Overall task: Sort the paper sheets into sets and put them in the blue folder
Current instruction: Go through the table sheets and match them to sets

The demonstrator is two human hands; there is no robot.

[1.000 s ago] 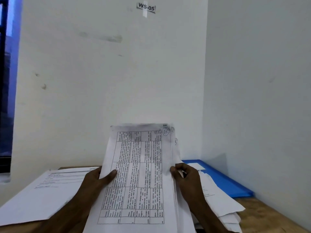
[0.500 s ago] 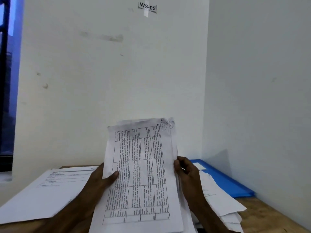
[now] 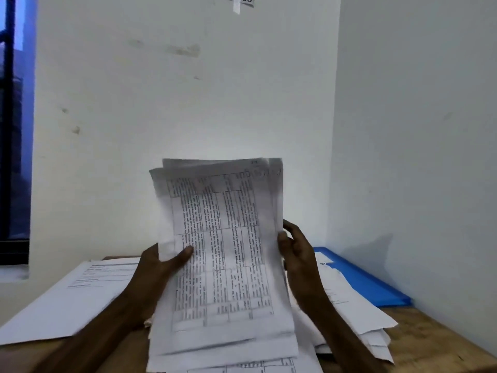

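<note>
Now, the table [image 3: 435, 343] carries a flat pile [image 3: 67, 300] of sheets on my left and a looser heap [image 3: 349, 310] on my right, which partly covers the blue folder [image 3: 371, 286] by the wall. Between them I hold a stack [image 3: 223, 251] upright. My left hand [image 3: 158, 267] pinches its left edge, thumb on the front page, and my right hand [image 3: 295, 249] curls round the right edge.

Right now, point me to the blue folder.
In the head view, the blue folder lies flat on the table at the far right, along the side wall, partly under loose sheets.
</note>
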